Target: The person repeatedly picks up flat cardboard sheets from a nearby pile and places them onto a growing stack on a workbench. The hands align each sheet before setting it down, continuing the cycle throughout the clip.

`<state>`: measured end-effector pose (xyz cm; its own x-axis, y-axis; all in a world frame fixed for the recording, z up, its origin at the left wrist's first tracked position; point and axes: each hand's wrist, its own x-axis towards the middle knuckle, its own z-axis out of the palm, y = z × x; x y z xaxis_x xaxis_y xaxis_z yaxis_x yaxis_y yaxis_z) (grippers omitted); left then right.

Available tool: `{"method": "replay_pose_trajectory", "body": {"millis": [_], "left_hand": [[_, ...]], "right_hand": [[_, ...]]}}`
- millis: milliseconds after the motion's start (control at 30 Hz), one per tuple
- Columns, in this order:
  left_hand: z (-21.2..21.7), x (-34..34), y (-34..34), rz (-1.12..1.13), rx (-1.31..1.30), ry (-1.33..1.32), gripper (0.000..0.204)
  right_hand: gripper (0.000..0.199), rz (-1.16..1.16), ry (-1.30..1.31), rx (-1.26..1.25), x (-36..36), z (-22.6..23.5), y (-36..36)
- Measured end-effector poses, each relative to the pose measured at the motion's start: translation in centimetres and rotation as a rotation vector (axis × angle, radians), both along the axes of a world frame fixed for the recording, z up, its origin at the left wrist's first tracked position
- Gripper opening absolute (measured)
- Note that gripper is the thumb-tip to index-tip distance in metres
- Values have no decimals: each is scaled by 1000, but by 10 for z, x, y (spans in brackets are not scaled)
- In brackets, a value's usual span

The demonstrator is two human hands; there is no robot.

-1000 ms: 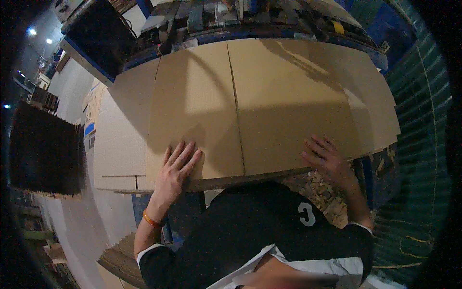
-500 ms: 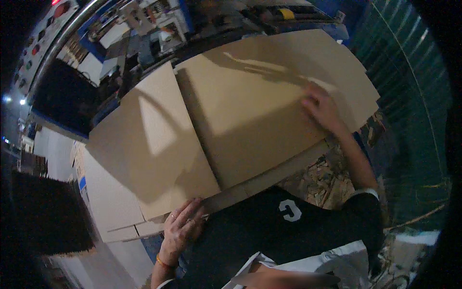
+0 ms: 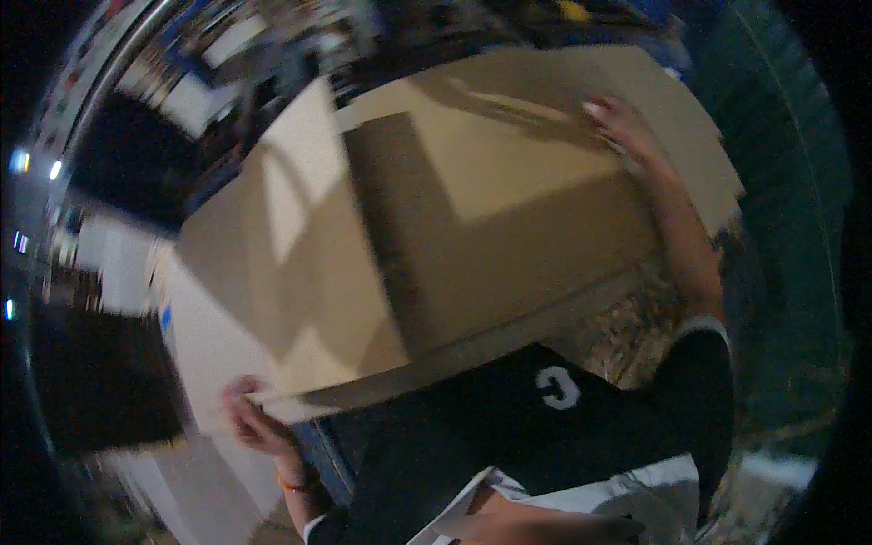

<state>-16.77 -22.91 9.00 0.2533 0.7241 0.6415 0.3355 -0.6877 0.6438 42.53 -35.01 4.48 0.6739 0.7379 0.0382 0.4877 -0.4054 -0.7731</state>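
A flat brown cardboard sheet (image 3: 318, 336) lies on the left, its right edge raised above the board below and throwing a wide shadow. At its near left corner my left hand (image 3: 259, 425), blurred, has its fingers closed on the edge. A larger cardboard sheet (image 3: 518, 173) spreads out to the right. Over the far right part of that sheet is my right hand (image 3: 625, 132), fingers stretched out and holding nothing I can see; whether it touches the board is unclear. More cardboard (image 3: 204, 336) shows beneath on the left.
Dark machinery with blue parts (image 3: 436, 41) stands behind the cardboard. A metal rail (image 3: 104, 82) curves along the far left. To the right hangs a green corrugated wall or curtain (image 3: 781, 209). Cardboard scraps (image 3: 636, 327) lie near my right forearm.
My left hand has moved left along the near edge to the sheet's corner. The left sheet's right edge has risen, widening its shadow. My right hand has shifted slightly farther away.
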Motion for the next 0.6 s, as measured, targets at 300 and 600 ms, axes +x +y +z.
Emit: {"method": "replay_pose_trajectory", "body": {"millis": [300,600], "left_hand": [[-34,-19,-8,195,-8,141,13],[-67,20,186,133,-640,294,41]], "right_hand": [[48,43,-529,-55,-26,17,25],[38,787,705,-112,-263,33,137]]}}
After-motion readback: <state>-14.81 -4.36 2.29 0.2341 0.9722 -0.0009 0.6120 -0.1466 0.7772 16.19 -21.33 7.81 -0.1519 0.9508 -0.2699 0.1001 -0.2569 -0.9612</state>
